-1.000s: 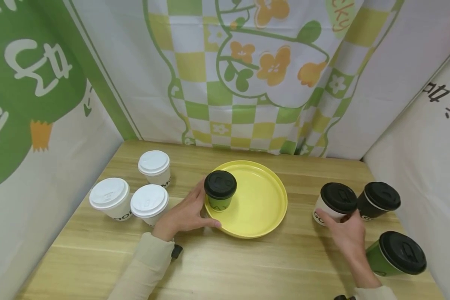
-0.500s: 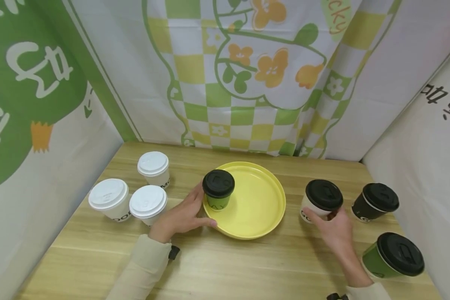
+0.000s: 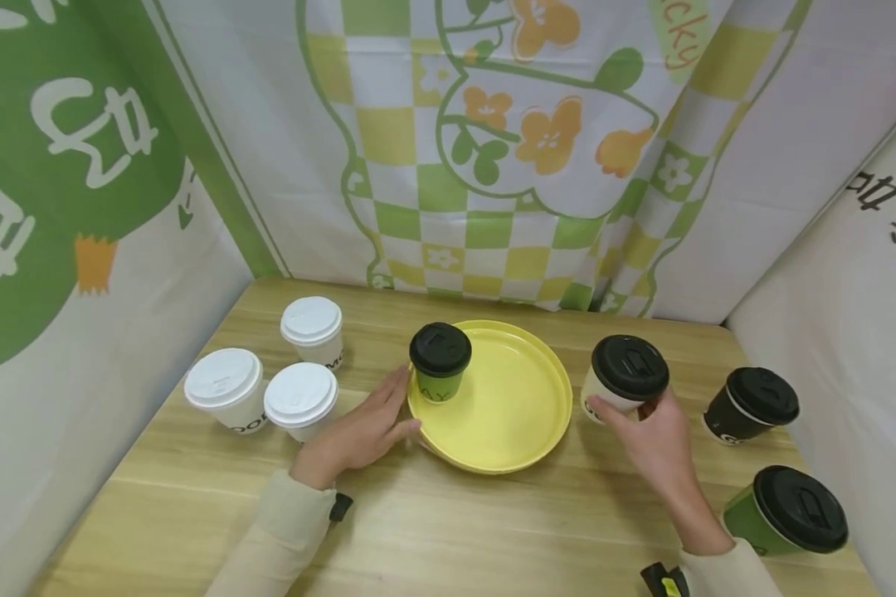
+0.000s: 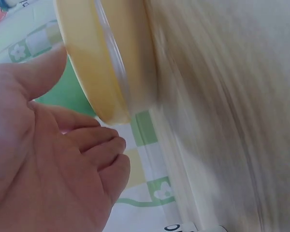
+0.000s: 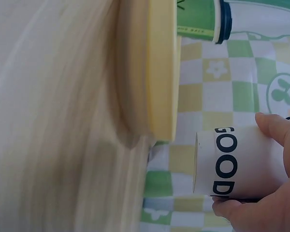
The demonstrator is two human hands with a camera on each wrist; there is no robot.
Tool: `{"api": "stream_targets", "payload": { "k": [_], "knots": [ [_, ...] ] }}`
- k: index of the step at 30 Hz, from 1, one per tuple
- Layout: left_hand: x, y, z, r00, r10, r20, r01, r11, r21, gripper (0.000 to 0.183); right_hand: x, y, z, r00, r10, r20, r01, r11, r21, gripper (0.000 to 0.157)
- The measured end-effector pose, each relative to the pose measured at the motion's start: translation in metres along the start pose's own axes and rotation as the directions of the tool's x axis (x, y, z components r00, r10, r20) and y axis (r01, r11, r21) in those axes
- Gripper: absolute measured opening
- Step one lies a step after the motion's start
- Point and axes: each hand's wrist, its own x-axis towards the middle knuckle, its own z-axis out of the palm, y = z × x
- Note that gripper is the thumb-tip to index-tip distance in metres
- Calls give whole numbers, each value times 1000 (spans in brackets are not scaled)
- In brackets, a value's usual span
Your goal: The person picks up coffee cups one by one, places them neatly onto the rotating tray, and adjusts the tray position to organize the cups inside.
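In the head view, my right hand [image 3: 657, 435] grips a white paper coffee cup [image 3: 605, 398] with a black lid, just right of the round yellow tray [image 3: 508, 414]. The right wrist view shows the cup [image 5: 251, 159] raised off the table, "GOOD" printed on its side, thumb and fingers around it. A small green coffee cup [image 3: 440, 365] with a black lid stands on the tray's left part. Beside the tray's left rim lies my left hand [image 3: 358, 435], fingers extended and holding nothing. Seen from the left wrist, its fingertips are right at the tray's edge [image 4: 96, 58].
Several white-lidded cups [image 3: 302, 398] stand together on the left of the wooden table [image 3: 448, 531]. Over on the right are a black cup [image 3: 747, 406] and a large green cup [image 3: 780, 510], both black-lidded. A patterned curtain [image 3: 493, 207] hangs behind the table.
My right hand has carried the white cup leftward, away from the black cup and up close to the tray. My left thumb has drawn back from the tray's rim.
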Motion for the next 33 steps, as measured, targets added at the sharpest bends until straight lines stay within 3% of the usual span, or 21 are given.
{"api": "stream_targets", "payload": {
  "k": [6,11,18,33],
  "knots": [
    [-3,13,5,1000,-1,-17,2,1000,21,101,4,-11,12,998,-56,42,56,998,-2,77],
    [-3,20,11,999,-48,-17,49,997,59,112,5,-19,30,990,-74,120,65,995,80,79],
    [-1,17,15,997,-60,-42,63,995,83,123,0,-30,65,968,-141,206,107,980,167,78],
    [2,12,12,999,-36,-29,38,996,75,125,-18,-39,129,930,-171,325,94,967,239,79]
  ]
}}
